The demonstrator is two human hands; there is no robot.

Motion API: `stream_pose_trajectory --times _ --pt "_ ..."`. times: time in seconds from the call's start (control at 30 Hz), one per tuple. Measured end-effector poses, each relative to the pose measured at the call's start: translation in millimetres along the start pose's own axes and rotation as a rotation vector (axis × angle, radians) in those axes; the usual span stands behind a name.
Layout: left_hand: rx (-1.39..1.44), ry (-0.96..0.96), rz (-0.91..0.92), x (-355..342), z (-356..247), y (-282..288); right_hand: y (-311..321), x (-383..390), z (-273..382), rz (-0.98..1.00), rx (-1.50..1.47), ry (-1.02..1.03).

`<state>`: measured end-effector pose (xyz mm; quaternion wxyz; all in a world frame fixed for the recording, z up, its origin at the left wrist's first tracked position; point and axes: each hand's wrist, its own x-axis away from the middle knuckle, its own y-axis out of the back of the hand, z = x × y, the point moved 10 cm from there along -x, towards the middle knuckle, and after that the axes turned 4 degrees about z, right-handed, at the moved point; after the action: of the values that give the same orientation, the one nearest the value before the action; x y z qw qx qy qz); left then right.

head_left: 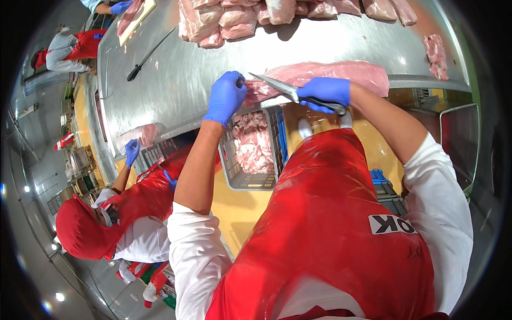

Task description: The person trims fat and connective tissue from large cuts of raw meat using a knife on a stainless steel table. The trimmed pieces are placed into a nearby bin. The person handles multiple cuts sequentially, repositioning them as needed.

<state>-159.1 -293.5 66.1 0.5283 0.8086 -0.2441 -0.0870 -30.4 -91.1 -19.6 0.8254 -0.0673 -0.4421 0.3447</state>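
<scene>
we see both gloved hands at the near edge of the metal table [184, 80], apart from each other, with the knife [280, 86] bridging much of the gap. the right hand [324, 95] is wrapped round the dark handle; the blade points left, lying across the near left part of the long pink meat piece [330, 73], its tip near the left hand's fingers. the left hand [225, 98] sits at the meat's narrow left end, fingers curled; whether they pinch it we cannot tell. the meat stretches along the table edge from the left hand rightward, passing just beyond the right hand and ending to its right. below, between the forearms, we note a grey crate [250, 184] of pale trimmings [253, 141]. stacked meat blocks [237, 24] lie at the table's far side; a dark-handled rod [154, 52] rests well left of the hands.
</scene>
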Motion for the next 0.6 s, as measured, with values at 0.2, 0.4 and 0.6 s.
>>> stream_pose_trajectory --times 0.2,0.4,0.6 --pt "0.081 -0.003 -0.026 5 -8 10 -2 -24 17 -0.033 0.132 0.082" --pt "0.052 0.041 -0.05 0 12 11 -2 -48 32 -0.209 0.473 0.21" --pt "0.107 0.077 -0.087 6 20 11 -3 -27 -83 -0.447 0.652 0.311"
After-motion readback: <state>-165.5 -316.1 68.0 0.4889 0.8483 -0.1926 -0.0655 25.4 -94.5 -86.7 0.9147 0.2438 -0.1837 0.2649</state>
